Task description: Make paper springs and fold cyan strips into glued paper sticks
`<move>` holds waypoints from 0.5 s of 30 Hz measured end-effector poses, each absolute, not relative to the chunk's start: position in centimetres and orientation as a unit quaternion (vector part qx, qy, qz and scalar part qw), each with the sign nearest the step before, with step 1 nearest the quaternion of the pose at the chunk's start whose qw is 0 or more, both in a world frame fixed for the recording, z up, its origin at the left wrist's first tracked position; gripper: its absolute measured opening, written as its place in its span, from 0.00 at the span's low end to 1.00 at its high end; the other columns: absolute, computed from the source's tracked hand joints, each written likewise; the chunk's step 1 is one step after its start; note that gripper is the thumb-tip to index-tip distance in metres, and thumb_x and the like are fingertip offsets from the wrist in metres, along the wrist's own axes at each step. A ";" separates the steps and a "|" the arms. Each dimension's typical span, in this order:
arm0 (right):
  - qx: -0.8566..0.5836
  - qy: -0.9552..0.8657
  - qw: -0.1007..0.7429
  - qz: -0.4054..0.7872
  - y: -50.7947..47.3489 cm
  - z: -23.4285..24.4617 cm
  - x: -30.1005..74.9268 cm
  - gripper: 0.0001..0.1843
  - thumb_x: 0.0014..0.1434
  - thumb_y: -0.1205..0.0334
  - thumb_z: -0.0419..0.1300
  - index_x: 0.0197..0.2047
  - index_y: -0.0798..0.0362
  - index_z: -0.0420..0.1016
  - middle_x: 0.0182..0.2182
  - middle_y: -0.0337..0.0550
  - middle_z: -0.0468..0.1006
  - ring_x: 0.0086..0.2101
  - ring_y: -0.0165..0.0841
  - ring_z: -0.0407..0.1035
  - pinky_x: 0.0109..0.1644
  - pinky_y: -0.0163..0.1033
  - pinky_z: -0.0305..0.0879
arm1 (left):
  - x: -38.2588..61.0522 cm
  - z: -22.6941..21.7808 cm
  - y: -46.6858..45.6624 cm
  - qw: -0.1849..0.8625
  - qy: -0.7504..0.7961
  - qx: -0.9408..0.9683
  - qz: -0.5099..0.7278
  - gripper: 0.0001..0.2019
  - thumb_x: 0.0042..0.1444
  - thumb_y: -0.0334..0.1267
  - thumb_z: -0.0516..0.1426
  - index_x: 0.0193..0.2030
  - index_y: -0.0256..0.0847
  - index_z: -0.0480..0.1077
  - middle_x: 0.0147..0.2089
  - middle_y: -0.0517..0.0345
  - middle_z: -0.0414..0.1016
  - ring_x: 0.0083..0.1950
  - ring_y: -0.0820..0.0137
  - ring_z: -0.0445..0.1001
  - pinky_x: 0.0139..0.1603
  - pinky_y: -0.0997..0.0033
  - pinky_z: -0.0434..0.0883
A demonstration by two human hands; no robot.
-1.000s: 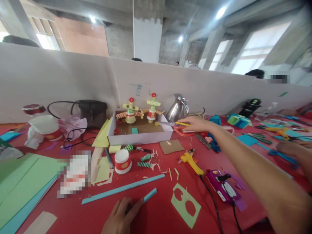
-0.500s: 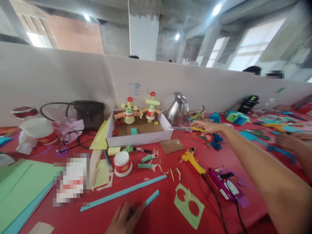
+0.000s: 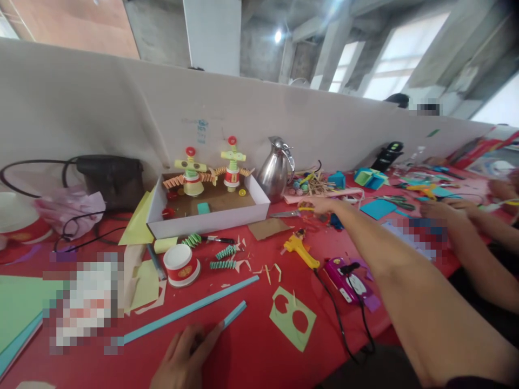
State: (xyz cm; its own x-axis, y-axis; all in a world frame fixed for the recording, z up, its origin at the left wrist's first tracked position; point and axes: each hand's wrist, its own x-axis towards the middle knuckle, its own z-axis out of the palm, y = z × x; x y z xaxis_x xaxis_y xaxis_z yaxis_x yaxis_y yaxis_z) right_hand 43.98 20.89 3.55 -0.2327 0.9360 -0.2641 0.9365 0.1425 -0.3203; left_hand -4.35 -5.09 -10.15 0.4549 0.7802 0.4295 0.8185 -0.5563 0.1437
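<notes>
My left hand (image 3: 182, 351) rests low on the red table, its thumb and fingers closed on a short blue paper strip (image 3: 235, 314). A longer blue paper strip (image 3: 194, 307) lies just beyond it. My right arm stretches across to the back of the table. There my right hand (image 3: 320, 207) is closed around the handle end of a pair of scissors (image 3: 286, 214), whose blades point left; the fingers partly hide the handles. A green paper piece with two round cut-outs (image 3: 276, 325) lies between the hands, near a yellow glue gun (image 3: 302, 252).
A white box (image 3: 211, 219) holds two paper figures (image 3: 232, 175). Behind stands a steel jug (image 3: 273, 170). Nearby are a paper cup (image 3: 180, 265), pleated paper springs (image 3: 223, 265) and a purple power socket (image 3: 344, 281) with cords. At right are another person's arms (image 3: 478, 232).
The view has swung to the right, so the table's things appear further left. My right hand and the scissors have shifted slightly nearer. My left hand still holds the short strip.
</notes>
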 end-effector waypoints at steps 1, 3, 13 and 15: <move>0.619 0.759 -0.001 -0.203 20.8 3.6 43.4 0.34 0.40 0.76 0.63 0.53 0.53 0.75 0.53 0.47 0.78 0.50 0.40 0.72 0.51 0.38 0.68 | -4.2 -10.0 -5.1 0.045 -0.468 -0.851 -0.233 0.36 0.52 0.19 0.47 0.60 0.61 0.70 0.44 0.58 0.78 0.42 0.69 0.77 0.39 0.77 0.77; 0.622 0.761 -0.006 -0.185 20.5 4.2 42.2 0.30 0.44 0.75 0.63 0.52 0.52 0.77 0.51 0.46 0.80 0.49 0.40 0.73 0.53 0.39 0.68 | -4.0 -9.7 -5.1 0.046 -0.472 -0.848 -0.237 0.35 0.52 0.19 0.47 0.58 0.60 0.72 0.43 0.58 0.77 0.41 0.69 0.77 0.39 0.77 0.76; 0.558 0.805 -0.187 -0.074 8.7 10.7 31.8 0.17 0.64 0.64 0.53 0.54 0.52 0.76 0.47 0.45 0.81 0.44 0.36 0.75 0.50 0.42 0.67 | -2.3 -7.4 -5.7 -0.025 -0.489 -0.833 -0.258 0.29 0.54 0.21 0.46 0.55 0.48 0.75 0.46 0.51 0.73 0.45 0.64 0.72 0.47 0.65 0.74; 0.492 0.838 -0.206 -0.116 3.2 7.5 28.1 0.14 0.64 0.65 0.54 0.49 0.50 0.78 0.45 0.43 0.81 0.43 0.35 0.75 0.49 0.41 0.68 | -1.9 -6.8 -6.0 -0.064 -0.489 -0.833 -0.252 0.27 0.55 0.22 0.47 0.57 0.43 0.74 0.46 0.49 0.72 0.45 0.64 0.72 0.48 0.63 0.73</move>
